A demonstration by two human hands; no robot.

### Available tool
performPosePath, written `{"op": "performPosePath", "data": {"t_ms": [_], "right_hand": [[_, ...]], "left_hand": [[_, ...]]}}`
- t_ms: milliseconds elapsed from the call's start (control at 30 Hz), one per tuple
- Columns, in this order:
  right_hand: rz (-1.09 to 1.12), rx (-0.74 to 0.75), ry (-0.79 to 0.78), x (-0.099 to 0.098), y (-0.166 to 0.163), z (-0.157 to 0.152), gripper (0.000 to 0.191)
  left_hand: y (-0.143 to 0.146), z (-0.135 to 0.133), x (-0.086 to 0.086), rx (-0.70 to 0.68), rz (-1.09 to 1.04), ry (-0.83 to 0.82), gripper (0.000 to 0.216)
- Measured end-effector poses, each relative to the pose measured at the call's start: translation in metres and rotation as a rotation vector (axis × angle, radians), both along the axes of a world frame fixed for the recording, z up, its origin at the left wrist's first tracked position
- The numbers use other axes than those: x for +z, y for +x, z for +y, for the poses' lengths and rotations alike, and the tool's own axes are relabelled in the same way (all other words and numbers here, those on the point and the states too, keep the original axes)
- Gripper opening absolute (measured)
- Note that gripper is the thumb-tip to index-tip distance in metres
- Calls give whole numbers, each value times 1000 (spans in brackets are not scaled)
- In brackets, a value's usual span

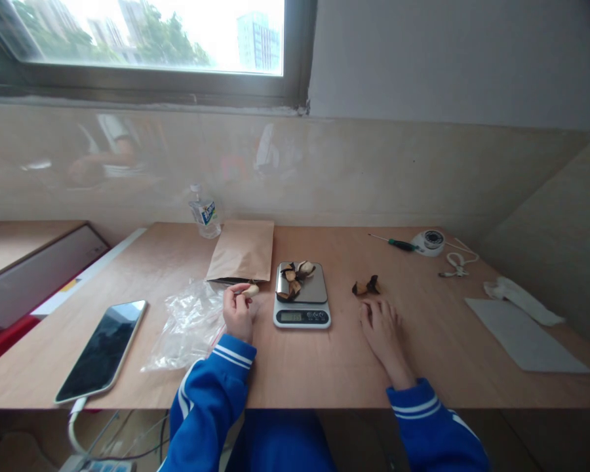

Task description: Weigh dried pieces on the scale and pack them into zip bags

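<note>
Between the thumb and fingers of my left hand (238,313) is a small pale dried piece (250,291), just left of the kitchen scale (302,313). On the scale's metal plate lie several brown, black-edged dried pieces (291,282) and a pale one (305,269); their exact kind I cannot make out. The scale's display is lit, its digits too small to read surely. My right hand (381,328) rests palm down on the table with its fingers stretched out, nothing held. Just beyond its fingertips are dark brown dried pieces (366,286).
A brown paper bag (243,252), a clear plastic bag (187,328) and a bottle (205,213) lie or stand left of the scale. Further left is a charging phone (103,351). A screwdriver (400,244), white camera (430,242) and grey sheet (524,337) are at right.
</note>
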State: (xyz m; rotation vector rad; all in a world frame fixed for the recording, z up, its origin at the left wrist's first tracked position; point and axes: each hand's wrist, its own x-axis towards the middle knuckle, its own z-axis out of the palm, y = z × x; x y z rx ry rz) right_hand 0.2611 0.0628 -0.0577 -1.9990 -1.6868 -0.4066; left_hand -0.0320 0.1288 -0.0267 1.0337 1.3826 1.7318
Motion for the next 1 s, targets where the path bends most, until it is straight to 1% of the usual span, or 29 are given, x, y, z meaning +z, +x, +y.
{"op": "performPosePath", "data": {"t_ms": [67, 167, 267, 433, 533, 600, 667, 867, 933, 1000], "right_hand": [[1, -1, 9, -1, 0, 0, 28], [-6, -2, 22, -1, 1, 1, 27], [-10, 1, 24, -1, 1, 1, 26], [0, -13, 11, -1, 0, 1, 24], [-4, -11, 20, -1, 0, 1, 24], [-8, -11, 22, -1, 0, 1, 25], [-6, -17, 17, -1, 0, 1, 25], [10, -14, 2, 0, 0, 1, 24], [9, -21, 4, 0, 0, 2, 23], [5, -40, 10, 0, -1, 2, 22]], "left_hand": [[-1, 0, -1, -20, 105, 43, 17], [-1, -2, 1, -46, 317, 124, 23], [2, -6, 4, -117, 446, 167, 25], [9, -13, 13, -337, 509, 205, 24], [12, -15, 18, -398, 518, 205, 28], [12, -16, 19, -394, 502, 208, 27], [11, -15, 18, -362, 482, 219, 24], [4, -14, 8, -216, 437, 301, 18], [2, -15, 6, -173, 415, 386, 14], [3, -19, 7, -176, 457, 541, 13]]}}
